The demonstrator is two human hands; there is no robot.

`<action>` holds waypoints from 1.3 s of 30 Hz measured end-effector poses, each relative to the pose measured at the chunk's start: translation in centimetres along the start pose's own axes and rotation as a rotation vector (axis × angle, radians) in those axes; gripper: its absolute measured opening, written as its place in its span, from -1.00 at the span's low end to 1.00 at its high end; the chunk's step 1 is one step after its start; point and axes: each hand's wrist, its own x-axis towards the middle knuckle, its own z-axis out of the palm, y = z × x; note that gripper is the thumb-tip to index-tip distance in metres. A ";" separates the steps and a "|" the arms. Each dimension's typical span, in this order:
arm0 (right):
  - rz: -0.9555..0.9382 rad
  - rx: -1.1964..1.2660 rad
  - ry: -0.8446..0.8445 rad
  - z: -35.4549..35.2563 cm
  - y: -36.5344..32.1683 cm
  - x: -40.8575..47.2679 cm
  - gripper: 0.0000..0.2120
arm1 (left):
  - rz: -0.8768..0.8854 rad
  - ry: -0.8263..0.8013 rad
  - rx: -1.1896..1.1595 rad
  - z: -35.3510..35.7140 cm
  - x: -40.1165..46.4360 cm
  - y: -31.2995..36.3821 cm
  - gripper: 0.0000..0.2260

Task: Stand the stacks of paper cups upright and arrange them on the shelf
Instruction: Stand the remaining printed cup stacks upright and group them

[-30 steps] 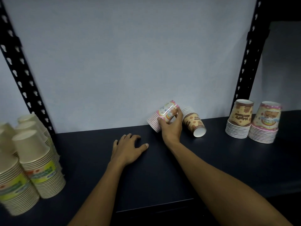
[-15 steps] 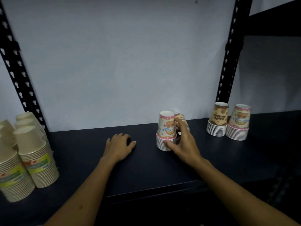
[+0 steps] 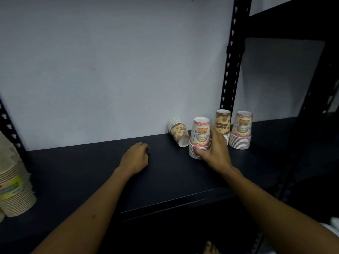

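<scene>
A pink-rimmed stack of paper cups [image 3: 200, 136] stands upside down on the dark shelf [image 3: 91, 171], and my right hand [image 3: 214, 153] wraps its lower rims from the right. Just behind and left of it a brown-patterned stack [image 3: 178, 132] lies on its side, mouth toward me. Behind my right hand stands an upright brown stack [image 3: 222, 123], partly hidden by my fingers. To its right stands another pink stack [image 3: 241, 130]. My left hand [image 3: 135, 158] rests on the shelf, fingers curled, holding nothing.
Tall stacks of beige cups with green labels [image 3: 12, 189] stand at the shelf's left end. A black perforated upright [image 3: 232, 57] rises behind the cups on the right; another upright [image 3: 7, 125] is at the left. A pale wall backs the shelf.
My right hand turned the pink stack from lying on its side to standing, then slid it right, next to the two standing stacks. My left hand's fingers curled in.
</scene>
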 end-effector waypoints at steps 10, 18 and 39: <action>0.100 0.051 -0.090 0.9 2.1 0.8 -0.42 | 0.024 -0.017 0.030 3.1 5.0 5.7 -0.34; 0.132 0.166 -0.099 0.8 2.4 1.1 -0.40 | 0.135 -0.007 -0.083 4.7 8.7 7.1 -0.21; 0.225 0.190 -0.093 0.1 1.2 0.3 -0.38 | 0.324 0.105 0.315 0.7 5.3 3.2 -0.19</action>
